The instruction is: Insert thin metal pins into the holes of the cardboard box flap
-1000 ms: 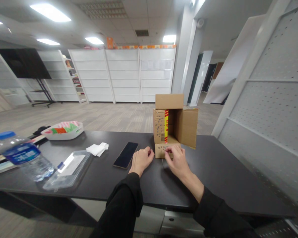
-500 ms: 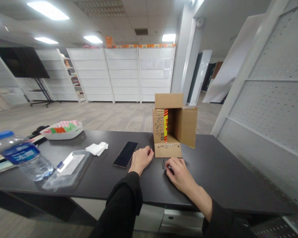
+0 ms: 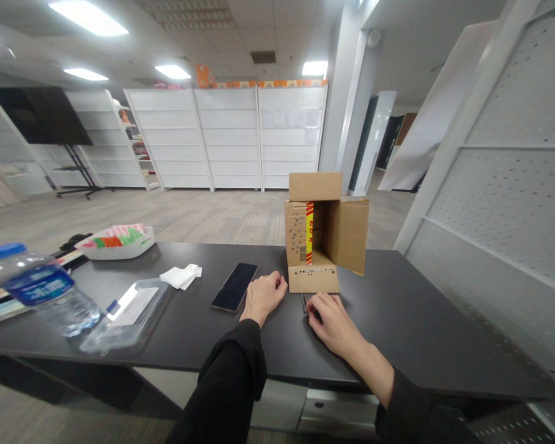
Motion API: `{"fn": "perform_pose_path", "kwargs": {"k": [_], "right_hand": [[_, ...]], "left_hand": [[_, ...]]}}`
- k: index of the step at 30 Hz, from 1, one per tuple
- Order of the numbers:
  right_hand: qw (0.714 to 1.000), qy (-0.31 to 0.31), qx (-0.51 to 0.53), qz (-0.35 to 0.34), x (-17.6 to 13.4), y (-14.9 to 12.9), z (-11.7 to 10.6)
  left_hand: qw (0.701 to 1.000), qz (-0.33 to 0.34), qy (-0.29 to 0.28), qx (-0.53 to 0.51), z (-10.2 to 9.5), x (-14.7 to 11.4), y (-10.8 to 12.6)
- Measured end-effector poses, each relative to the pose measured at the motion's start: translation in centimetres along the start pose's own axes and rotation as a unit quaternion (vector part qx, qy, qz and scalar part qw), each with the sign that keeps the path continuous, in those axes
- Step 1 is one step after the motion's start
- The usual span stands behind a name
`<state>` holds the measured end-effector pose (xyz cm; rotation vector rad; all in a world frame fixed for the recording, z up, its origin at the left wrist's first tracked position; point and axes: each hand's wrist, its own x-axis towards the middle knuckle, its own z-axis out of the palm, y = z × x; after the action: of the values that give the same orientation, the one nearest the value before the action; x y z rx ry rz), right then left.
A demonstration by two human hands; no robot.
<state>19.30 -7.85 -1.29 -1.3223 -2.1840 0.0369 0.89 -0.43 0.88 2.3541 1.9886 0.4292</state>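
My left hand [image 3: 264, 297] rests in a loose fist on the dark table, just right of a black phone [image 3: 234, 287]; nothing shows in it. My right hand [image 3: 332, 320] is curled, palm down, in front of the cardboard box. A thin dark metal tool [image 3: 304, 302] lies by its fingertips, partly hidden; whether the fingers grip it I cannot make out. The open cardboard box [image 3: 296, 237] faces me, flaps spread, with a yellow and red tape strip. Rows of small round dots, some shiny, mark its left side and the lower flap [image 3: 312, 283].
On the left of the table [image 3: 185, 330] are a water bottle [image 3: 41, 287], a clear plastic case [image 3: 129, 314], folded white tissue [image 3: 182, 277] and a white basket [image 3: 118, 242] of colourful packets. A perforated panel [image 3: 513, 203] stands along the right side.
My right hand has shifted very slightly left, covering more of the thin metal tool. My left hand and the box stay put; the view tilts a little.
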Motion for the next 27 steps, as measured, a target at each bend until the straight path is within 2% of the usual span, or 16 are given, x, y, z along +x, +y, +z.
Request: {"fn": "perform_pose_path", "kwargs": {"k": [6,19,27], "right_hand": [[1.000,-0.004,0.005,-0.001,-0.01,-0.07,-0.16],[0.999,-0.019,0.027,0.011,0.04,-0.18,-0.31],[0.999,-0.017,0.026,0.011,0.03,-0.37,-0.37]], "left_hand": [[1.000,-0.015,-0.009,-0.006,-0.34,-0.11,0.20],[1.000,0.013,0.017,0.004,0.50,0.12,-0.30],[1.000,0.006,0.009,0.005,0.43,0.12,-0.18]]}}
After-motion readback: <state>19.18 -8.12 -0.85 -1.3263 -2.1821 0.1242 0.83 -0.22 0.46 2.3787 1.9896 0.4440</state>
